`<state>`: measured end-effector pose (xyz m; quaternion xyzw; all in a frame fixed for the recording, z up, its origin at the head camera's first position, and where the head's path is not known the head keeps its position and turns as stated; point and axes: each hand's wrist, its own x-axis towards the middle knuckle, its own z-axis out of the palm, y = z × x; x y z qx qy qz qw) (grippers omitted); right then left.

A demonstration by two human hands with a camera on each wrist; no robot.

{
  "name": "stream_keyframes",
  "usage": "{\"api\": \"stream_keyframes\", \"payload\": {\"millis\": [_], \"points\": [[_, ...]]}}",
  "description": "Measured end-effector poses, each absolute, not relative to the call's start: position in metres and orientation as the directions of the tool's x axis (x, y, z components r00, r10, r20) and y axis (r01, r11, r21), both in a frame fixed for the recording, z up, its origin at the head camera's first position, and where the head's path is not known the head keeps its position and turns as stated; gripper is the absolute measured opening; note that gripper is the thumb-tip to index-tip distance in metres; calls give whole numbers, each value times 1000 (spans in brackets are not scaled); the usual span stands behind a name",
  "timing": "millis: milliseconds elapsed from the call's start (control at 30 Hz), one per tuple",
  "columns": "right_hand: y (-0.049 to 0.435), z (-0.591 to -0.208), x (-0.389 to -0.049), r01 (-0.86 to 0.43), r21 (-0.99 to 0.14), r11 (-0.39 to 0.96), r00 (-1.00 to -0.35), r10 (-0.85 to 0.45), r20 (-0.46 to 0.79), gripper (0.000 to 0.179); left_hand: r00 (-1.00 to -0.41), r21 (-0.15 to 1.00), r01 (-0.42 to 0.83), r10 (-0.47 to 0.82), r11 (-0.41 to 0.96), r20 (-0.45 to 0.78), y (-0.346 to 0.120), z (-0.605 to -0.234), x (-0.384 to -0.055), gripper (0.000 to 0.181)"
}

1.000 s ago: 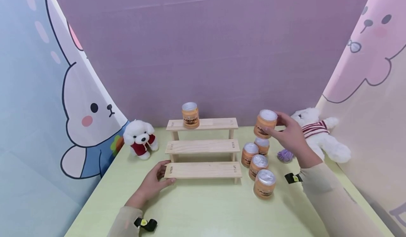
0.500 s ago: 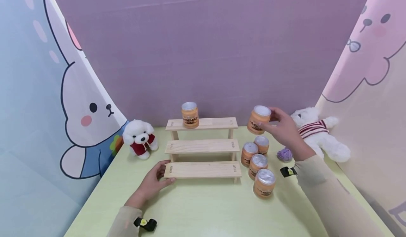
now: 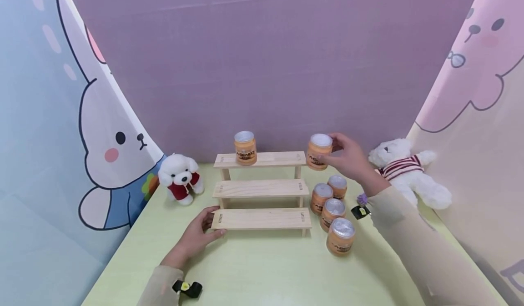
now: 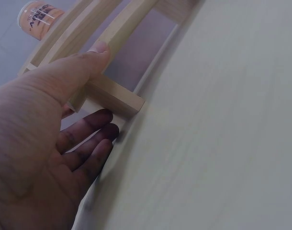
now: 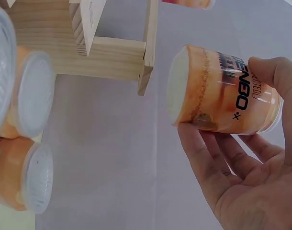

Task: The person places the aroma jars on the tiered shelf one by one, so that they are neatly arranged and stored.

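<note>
My right hand (image 3: pixel 348 158) grips an orange can (image 3: pixel 318 153) with a silver lid, thumb in front and fingers behind. It holds the can up in the air beside the top step's right end; the right wrist view shows the can's pale base (image 5: pixel 178 86). My left hand (image 3: pixel 198 235) holds the left end of the lowest step of a three-step wooden display stand (image 3: pixel 262 218). In the left wrist view its thumb (image 4: pixel 99 50) lies on the step's edge and the other fingers reach below. A matching can (image 3: pixel 245 149) stands on the top step, left of its middle.
Several more orange cans (image 3: pixel 341 238) stand on the pale green table (image 3: pixel 262 269), right of the stand. A white plush dog (image 3: pixel 180 178) sits at the left. A white plush bear (image 3: pixel 409 169) leans at the right, near a small purple ball (image 3: pixel 362 199). Behind hangs a purple cloth (image 3: pixel 270 69).
My right hand has carried the can leftward and slightly up, from above the other cans to beside the top step. The left hand has stayed on the stand.
</note>
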<state>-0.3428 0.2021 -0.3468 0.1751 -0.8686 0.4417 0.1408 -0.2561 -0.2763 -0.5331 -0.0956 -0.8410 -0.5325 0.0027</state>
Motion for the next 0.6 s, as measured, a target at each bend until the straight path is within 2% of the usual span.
{"api": "stream_keyframes", "payload": {"millis": [167, 600], "points": [[189, -342, -352, -411, -727, 550, -910, -203, 360, 68, -980, 882, 177, 162, 437, 117, -278, -534, -257, 76], [155, -336, -368, -358, -805, 473, -932, -235, 276, 66, -983, 880, 160, 157, 448, 99, -279, -534, -258, 77]]}}
